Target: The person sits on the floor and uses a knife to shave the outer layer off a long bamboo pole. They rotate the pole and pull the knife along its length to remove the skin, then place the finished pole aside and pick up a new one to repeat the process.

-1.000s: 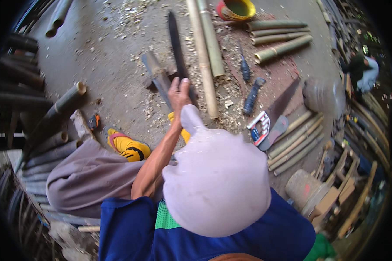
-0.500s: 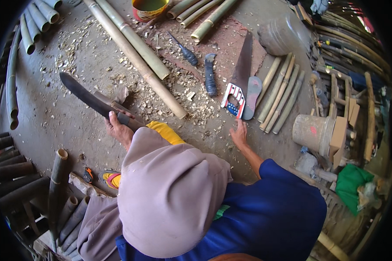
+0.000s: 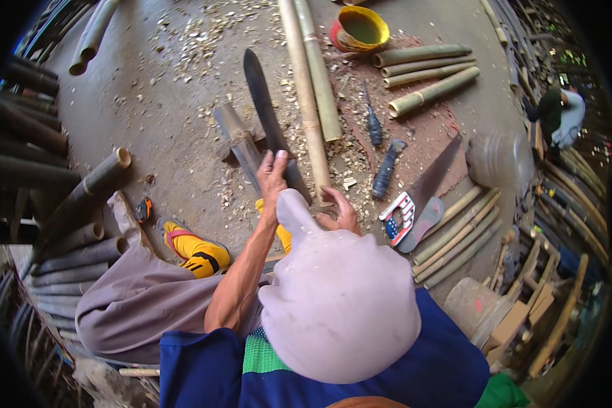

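Note:
My left hand (image 3: 272, 180) is closed on a machete (image 3: 262, 95) where its handle meets the long dark blade. The blade points away from me, beside a dark length of split wood (image 3: 241, 146) on the floor. To the right of it, my right hand (image 3: 341, 212) has thumb and fingers apart, curved around the near end of a long pale bamboo pole (image 3: 306, 102). Whether the fingers touch the pole is hard to tell. A greener bamboo pole (image 3: 323, 95) lies alongside. My raised knee in mauve-grey cloth (image 3: 340, 306) partly hides the right wrist.
On the right lie a dark-handled spike (image 3: 374, 126), a hooked tool with a wrapped grip (image 3: 387, 170) and a handsaw (image 3: 435, 166). Cut bamboo lengths (image 3: 435, 88) and a red-yellow bowl (image 3: 360, 30) are beyond. Dark bamboo (image 3: 30, 177) is stacked left. Wood chips litter the floor.
My right hand has moved left from beside the saw to the pole's end. The machete has swung from pointing left to pointing away. The whole view has turned.

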